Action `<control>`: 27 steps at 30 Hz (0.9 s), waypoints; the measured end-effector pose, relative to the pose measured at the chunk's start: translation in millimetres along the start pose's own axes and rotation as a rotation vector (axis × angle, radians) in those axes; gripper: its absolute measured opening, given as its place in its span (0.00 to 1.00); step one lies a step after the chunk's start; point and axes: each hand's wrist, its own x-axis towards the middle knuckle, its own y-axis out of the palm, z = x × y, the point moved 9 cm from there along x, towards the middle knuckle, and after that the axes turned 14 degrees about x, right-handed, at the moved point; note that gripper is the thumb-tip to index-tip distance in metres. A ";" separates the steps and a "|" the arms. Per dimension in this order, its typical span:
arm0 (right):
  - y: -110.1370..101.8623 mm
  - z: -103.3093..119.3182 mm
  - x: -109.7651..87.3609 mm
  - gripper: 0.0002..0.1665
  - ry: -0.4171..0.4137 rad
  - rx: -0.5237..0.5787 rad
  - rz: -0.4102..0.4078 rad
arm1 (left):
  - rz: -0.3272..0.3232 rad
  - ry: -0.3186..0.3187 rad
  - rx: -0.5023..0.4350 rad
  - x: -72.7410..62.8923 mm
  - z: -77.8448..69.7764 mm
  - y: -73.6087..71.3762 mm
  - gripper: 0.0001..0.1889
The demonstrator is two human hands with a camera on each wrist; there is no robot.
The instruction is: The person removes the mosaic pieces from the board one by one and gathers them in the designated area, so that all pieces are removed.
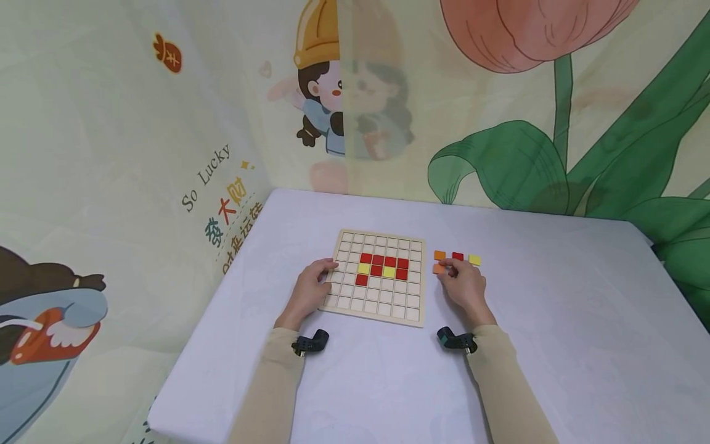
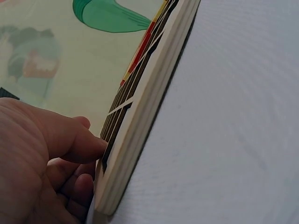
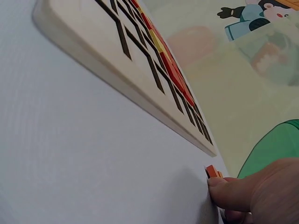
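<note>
The board sits at the centre of the head view on the white worktop, and the person's left hand pinches its left edge, thumb over the rim. Right of it, the right hand pinches the lower orange tile; I can't tell whether it is lifted. The upper orange tile, the red tile and the yellow tile lie just above that hand. I'd worry that a slack thumb drops its tile, or knuckles nudge the neighbours askew; a tug from the left could jar the red and yellow pieces on the board. Board and held tile look roughly square, with no clear long axis or pointing end; the board's left edge slants toward lower left, its right edge nearly upright.
</note>
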 end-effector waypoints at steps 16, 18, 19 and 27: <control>-0.3 -0.9 -4.0 0.22 -0.026 0.052 -0.044 | -0.011 -0.018 -0.004 0.6 2.1 -1.8 0.25; 1.1 -5.8 -8.7 0.23 -0.014 0.063 -0.046 | -0.001 -0.029 -0.003 -2.9 4.7 1.2 0.25; 1.8 -8.0 -11.1 0.23 -0.005 0.070 -0.046 | 0.004 -0.033 0.001 -4.8 5.9 2.8 0.25; -7.3 2.4 -14.0 0.21 -0.035 0.165 -0.129 | -0.016 -0.003 0.018 -5.1 0.9 -0.7 0.25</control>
